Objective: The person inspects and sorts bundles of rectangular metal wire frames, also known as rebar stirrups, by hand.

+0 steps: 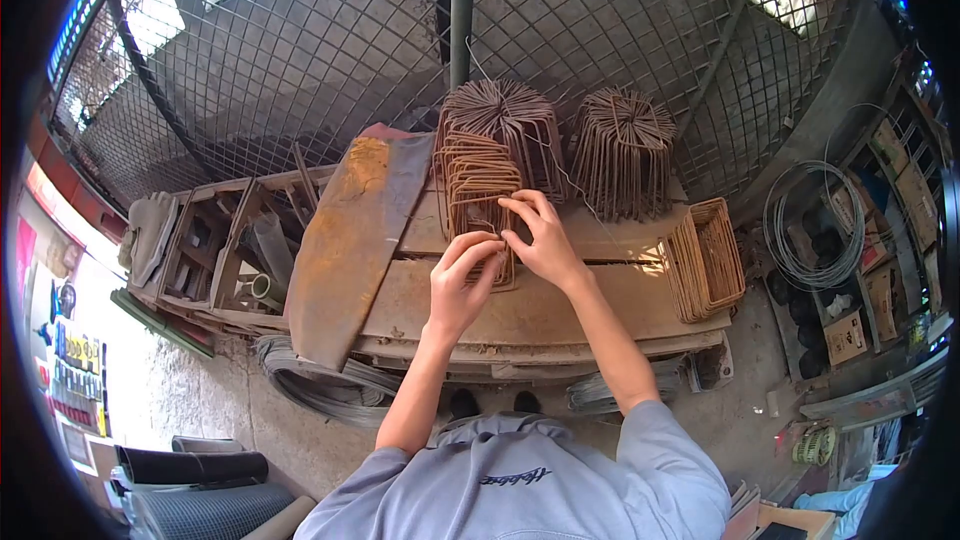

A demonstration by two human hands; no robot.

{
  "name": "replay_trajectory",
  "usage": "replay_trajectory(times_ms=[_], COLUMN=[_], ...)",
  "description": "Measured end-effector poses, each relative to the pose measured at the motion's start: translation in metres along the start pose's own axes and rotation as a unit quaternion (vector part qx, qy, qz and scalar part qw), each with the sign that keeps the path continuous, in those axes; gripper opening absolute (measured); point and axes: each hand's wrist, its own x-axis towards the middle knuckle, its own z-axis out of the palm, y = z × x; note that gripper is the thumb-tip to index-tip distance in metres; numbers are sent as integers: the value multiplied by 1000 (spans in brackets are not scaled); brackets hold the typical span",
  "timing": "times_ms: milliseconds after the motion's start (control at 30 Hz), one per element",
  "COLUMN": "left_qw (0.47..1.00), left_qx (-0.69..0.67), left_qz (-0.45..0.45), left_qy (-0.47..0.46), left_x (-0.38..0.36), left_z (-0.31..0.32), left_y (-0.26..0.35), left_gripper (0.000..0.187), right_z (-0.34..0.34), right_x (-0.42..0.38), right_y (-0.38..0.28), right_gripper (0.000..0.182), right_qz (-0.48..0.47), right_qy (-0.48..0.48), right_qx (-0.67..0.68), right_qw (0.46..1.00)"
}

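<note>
On the wooden bench in front of me, a leaning stack of rusty rectangular rebar stirrups [480, 168] spreads toward my hands. My right hand [545, 240] is at the stack's near right corner, its index finger and thumb closed on the side of a stirrup. Just to the left, my left hand [462, 280] has its fingers bent and pinched together, the tips close to my right thumb. What lies between those left fingertips is too small to make out. More stirrup bars show below and between the hands, partly hidden by them.
Behind stand two bundles of stirrups, one darker [625, 155] and one taller [505, 110]. Another stirrup bundle [705, 260] lies at the bench's right end. A rusty metal sheet [345, 240] covers the left side. Wire mesh [330, 50] rises behind; a wire coil [815, 225] hangs right.
</note>
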Motion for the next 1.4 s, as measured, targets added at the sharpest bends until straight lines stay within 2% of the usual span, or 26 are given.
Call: replay_trajectory(times_ms=[67, 133, 300, 400, 467, 500, 533, 567, 667, 700, 800, 833, 1033, 1200, 1267, 1333, 1400], left_qw=[1000, 1000, 999, 999, 998, 996, 992, 988, 980, 978, 983, 974, 975, 979, 959, 952, 929], left_qx=[-3, -9, -8, -6, -5, -4, -3, 20, 14, 31, 50, 28, -30, -53, -177, -189, -284], left_qz=[-14, -14, -26, -34, -44, -84, -124, -152, -198, -204, -175, -219, -220, -197, -219, -239, -231], left_qy=[-6, -14, -46, -40, -35, -11, 12, -19, 7, -19, -36, -52, -21, -16, 23, 3, 56], left_x=[-3, -5, -8, -9, -12, -13, -16, -19, -29, -28, -24, -22, -9, -15, -15, -13, -9], left_z=[4, 7, 14, 12, 9, 7, 4, 0, 11, 14, 32, 38, 67, 76, 78, 79, 83], left_y=[1, 3, 8, 3, -4, -8, -14, -24, -58, -60, -73, -76, -76, -90, -82, -87, -89], left_gripper=[18, 18, 19, 19, 18, 19, 19, 28, 35, 42, 46, 46, 45, 45, 44, 45, 47], right_z=[4, 7, 21, 38, 47, 46, 45, 44, 47, 47, 44, 43, 23, 19, 18, 18, 18], right_x=[-7, -13, -24, -29, -31, -33, -34, -36, -39, -39, -37, -35, -12, 2, 7, 11, 14], right_y=[-2, -7, -6, 13, 24, 23, 24, 25, 29, 28, 23, 22, 18, 19, 17, 17, 20], right_gripper=[47, 49, 51, 44, 34, 28, 28, 27, 24, 23, 20, 20, 21, 20, 19, 18, 18], right_qz=[-3, 42, 81, 75, 140, 164, 165, 172, 171, 160, 127, 127, 86, 77, 76, 95, 91], right_qy=[5, -25, -24, 26, 82, 94, 94, 97, 107, 116, 149, 148, 179, 165, 172, 173, 167], right_qx=[7, 92, 203, 280, 342, 366, 366, 372, 394, 409, 396, 395, 337, 332, 309, 331, 325], right_qw=[1000, 995, 976, 957, 926, 911, 911, 907, 897, 891, 897, 898, 920, 926, 932, 923, 926])
